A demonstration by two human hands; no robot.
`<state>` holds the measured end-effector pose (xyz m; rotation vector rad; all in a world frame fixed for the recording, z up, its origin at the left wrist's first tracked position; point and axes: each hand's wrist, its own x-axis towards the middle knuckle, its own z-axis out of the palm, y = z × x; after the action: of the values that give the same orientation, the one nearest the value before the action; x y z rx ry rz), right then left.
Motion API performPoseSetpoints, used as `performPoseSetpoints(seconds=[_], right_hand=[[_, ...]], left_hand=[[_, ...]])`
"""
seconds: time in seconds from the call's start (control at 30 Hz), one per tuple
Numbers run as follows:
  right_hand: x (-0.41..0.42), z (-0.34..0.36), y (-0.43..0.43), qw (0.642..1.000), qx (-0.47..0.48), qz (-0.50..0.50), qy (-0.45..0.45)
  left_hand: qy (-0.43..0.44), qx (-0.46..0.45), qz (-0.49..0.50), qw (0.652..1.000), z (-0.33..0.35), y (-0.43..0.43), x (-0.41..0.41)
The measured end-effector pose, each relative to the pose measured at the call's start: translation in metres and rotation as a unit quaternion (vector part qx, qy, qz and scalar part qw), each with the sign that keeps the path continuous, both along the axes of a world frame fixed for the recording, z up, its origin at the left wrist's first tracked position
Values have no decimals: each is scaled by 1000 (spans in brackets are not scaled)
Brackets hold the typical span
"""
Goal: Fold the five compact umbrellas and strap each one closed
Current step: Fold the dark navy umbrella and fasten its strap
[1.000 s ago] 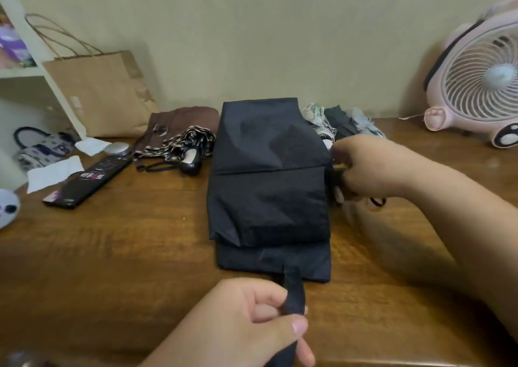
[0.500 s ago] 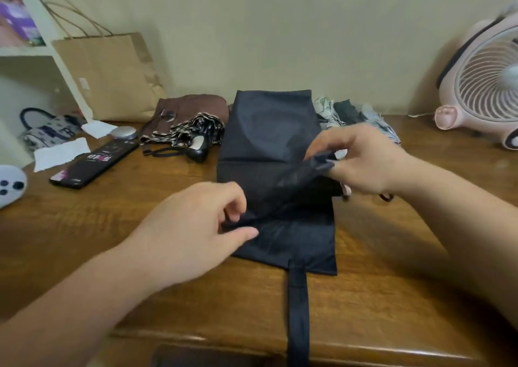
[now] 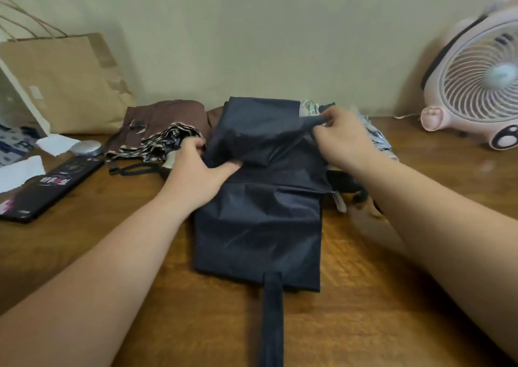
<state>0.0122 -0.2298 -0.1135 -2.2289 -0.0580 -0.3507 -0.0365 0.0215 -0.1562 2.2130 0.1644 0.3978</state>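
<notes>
Gripping the flat dark navy fabric umbrella [image 3: 258, 226], the left hand [image 3: 196, 170] clamps its edge. The right hand [image 3: 344, 139] pinches a raised fold.

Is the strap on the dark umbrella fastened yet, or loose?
Loose. The strap trails straight off the dark umbrella across the table, wrapped round nothing; the left hand and right hand grip canopy folds.
</notes>
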Motion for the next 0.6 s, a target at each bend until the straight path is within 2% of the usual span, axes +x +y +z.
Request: performPoseSetpoints(seconds=[0.07,0.17,0.27,0.33,0.43,0.53,0.6], right_hand=[[-16,2,-14,994,-97,36,-46],[-37,5,-38,965,-175,185,62],[-47,2,-49,942,-161,267,127],[-50,-9,-43,945,-188,248,99],[-49,-29,-30,938,-295,180,-21],[-48,-30,-26,956,-269,108,-41],[-51,-27,-26,964,-244,77,-65]], left_hand=[[62,6,8,998,2,3,-5],[116,19,-9,993,10,7,-12],[157,-111,-56,980,14,8,-16],[187,-190,-85,960,19,4,-21],[224,-183,-81,954,25,3,-25],[232,-162,-73,956,32,1,-32],[215,-184,-65,957,38,0,-37]])
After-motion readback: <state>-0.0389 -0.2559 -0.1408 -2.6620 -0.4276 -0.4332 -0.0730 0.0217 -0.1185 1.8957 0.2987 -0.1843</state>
